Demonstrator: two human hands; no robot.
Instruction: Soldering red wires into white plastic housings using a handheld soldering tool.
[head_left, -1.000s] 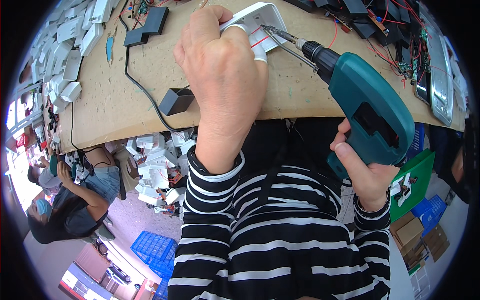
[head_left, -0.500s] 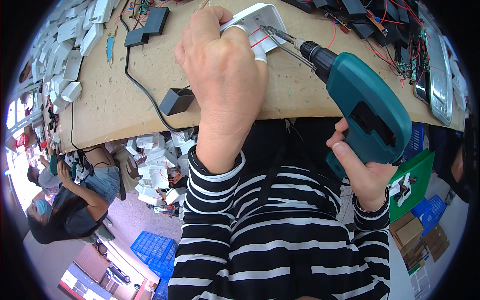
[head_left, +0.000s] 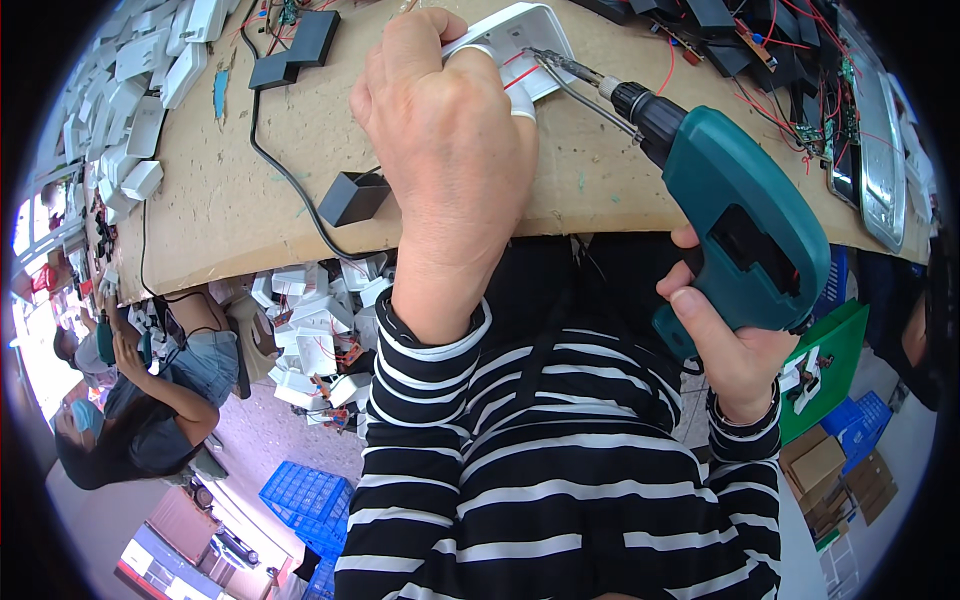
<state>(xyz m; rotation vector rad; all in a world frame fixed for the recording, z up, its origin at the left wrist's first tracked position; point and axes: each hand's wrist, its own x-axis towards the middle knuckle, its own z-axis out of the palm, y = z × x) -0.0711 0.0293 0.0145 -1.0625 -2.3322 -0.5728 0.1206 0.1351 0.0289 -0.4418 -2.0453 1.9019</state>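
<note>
My left hand point(head_left: 450, 140) presses down on a white plastic casing point(head_left: 520, 45) with red wires, lying on the brown workbench point(head_left: 240, 200). My right hand point(head_left: 730, 350) grips the handle of a teal cordless screwdriver point(head_left: 740, 220). Its bit points left into the open casing, just beside my left fingers. Both sleeves are black with white stripes.
A black adapter box point(head_left: 355, 197) with its cable lies near the bench edge. White casings point(head_left: 130, 100) line the bench's left side; black parts and red-wired boards point(head_left: 800, 80) crowd the right. More white casings point(head_left: 310, 330) are piled below the bench. A person point(head_left: 150, 400) sits at lower left beside blue crates point(head_left: 300, 495).
</note>
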